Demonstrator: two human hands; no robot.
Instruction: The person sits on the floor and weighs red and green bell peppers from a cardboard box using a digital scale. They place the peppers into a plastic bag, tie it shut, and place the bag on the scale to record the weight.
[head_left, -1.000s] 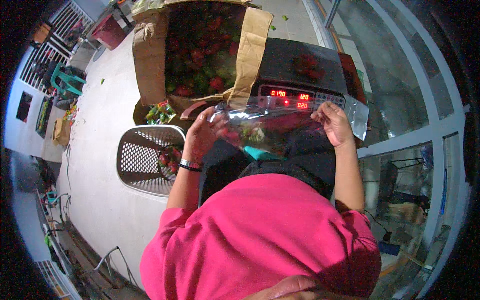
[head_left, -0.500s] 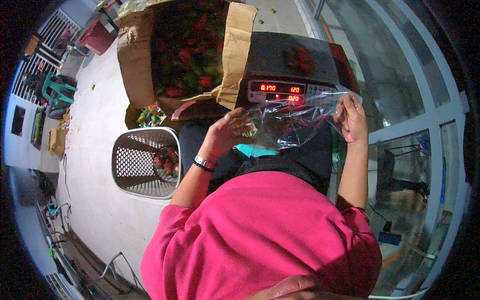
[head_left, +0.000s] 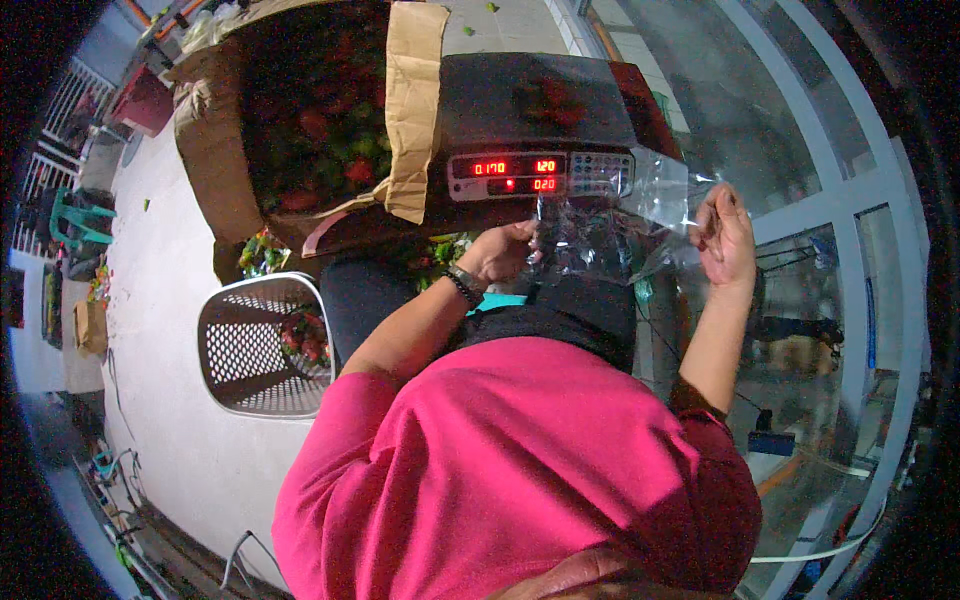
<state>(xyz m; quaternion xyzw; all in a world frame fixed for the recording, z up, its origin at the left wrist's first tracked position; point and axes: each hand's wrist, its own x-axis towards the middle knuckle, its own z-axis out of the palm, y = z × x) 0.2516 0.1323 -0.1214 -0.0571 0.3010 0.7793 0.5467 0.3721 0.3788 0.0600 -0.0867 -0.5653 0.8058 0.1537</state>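
Observation:
Stretched between my two hands is a clear plastic bag (head_left: 590, 240), in front of a digital scale (head_left: 540, 188) with a lit red display. My left hand (head_left: 497, 254), with a bracelet at the wrist, grips the bag's left edge with closed fingers. At the bag's right end, my right hand (head_left: 727, 235) has its fingers curled in a pinch on the film. A few dark red pieces of produce (head_left: 553, 103) lie on the scale's dark platform; their kind is too dim to tell. Beside the scale, a big box lined with brown paper (head_left: 412, 110) holds much red and green produce.
A whitish perforated basket (head_left: 213, 345) with some red produce stands on the floor at my left. Glass panels in grey frames (head_left: 790, 228) rise close on the right. Farther left are a green plastic chair (head_left: 80, 222) and a dark red bin (head_left: 145, 102).
My left hand has moved right and closed on the bag's edge; its fingers were spread before. The bag's film is more bunched between the hands. The whole view has shifted slightly.

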